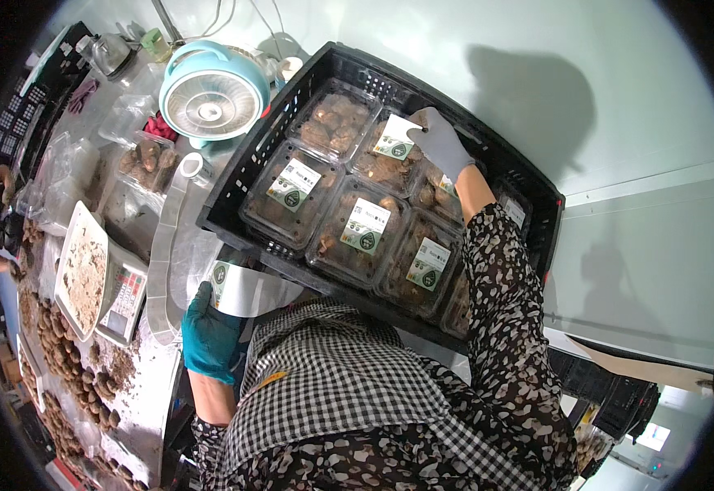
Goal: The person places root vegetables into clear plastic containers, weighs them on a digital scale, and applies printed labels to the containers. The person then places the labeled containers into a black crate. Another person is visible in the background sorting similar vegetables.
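My left hand (211, 334), in a teal glove, grips a strip of label backing (258, 293) that bears a green and white label near the thumb. My right hand (443, 142), in a pale grey glove, touches the upper right edge of a green and white label (395, 138) on a clear plastic clamshell box in the back row. That box lies in a black plastic crate (357, 58) with several others, which hold brown, knobbly produce. Labels lie on the lids of most boxes, such as the front-row clamshell box (326, 245). The back-left clamshell box (335, 119) shows no label.
Left of the crate stand a light-blue round appliance (214, 98), an unlabelled filled clamshell box (147, 164), a roll with a long pale strip (194, 167) and a digital scale (125, 294) with a soiled tray (82, 270). Brown produce (59, 337) covers the table's lower left. People work at far left.
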Demonstrator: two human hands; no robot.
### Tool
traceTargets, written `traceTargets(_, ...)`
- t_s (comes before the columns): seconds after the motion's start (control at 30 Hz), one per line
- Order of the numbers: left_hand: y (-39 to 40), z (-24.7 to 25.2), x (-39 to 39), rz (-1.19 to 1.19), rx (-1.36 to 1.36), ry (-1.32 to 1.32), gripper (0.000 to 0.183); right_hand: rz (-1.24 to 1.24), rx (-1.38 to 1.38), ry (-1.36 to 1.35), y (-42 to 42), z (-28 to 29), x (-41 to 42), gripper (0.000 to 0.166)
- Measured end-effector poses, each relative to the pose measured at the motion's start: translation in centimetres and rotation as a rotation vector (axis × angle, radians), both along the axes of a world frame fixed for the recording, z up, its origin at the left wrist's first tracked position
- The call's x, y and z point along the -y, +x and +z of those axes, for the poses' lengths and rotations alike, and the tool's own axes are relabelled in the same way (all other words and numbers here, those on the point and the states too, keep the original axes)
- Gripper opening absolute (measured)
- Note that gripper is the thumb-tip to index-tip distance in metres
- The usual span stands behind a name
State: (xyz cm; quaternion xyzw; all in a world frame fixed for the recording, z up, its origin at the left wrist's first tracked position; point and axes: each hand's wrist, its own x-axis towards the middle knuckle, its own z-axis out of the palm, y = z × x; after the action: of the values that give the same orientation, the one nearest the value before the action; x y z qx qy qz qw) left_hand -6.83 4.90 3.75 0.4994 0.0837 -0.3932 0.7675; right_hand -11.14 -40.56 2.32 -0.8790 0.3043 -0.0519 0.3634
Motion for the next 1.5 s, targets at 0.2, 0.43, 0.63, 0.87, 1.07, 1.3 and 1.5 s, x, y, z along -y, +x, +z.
traceTargets(0.2,0.0,-1.0,-0.2,0.164,-0.295,-0.221,0.04,-0.004,-0.081,-0.025,0.4,0.1,0.4,0.034)
traceTargets(0.43,-0.3,-0.7,0.6,-0.019,0.088,0.104,0.037,0.021,-0.188,-0.165,0.9,-0.2,-0.4,0.036)
traceTargets(0.63,-0.5,0.0,0.5,-0.174,0.331,0.376,0.038,-0.008,-0.456,-0.517,2.1,1.4,-1.6,0.044)
traceTargets(0.87,-1.0,0.1,0.7,0.192,-0.19,-0.135,0.039,0.334,-0.206,-0.887,-1.0,-1.6,-2.8,0.027)
traceTargets(1.07,-2.6,4.0,0.9,-0.188,0.368,0.355,0.036,0.464,0.299,-0.005,-0.7,6.7,-15.0,0.029)
traceTargets(1.3,-2.5,6.5,1.7,0.015,0.157,0.053,0.047,0.933,-0.015,0.357,-4.0,6.9,-24.3,0.035)
traceTargets(1.5,-2.0,6.4,0.5,0.219,-0.162,-0.308,0.044,1.171,0.041,0.225,-2.7,7.4,-23.1,0.03)
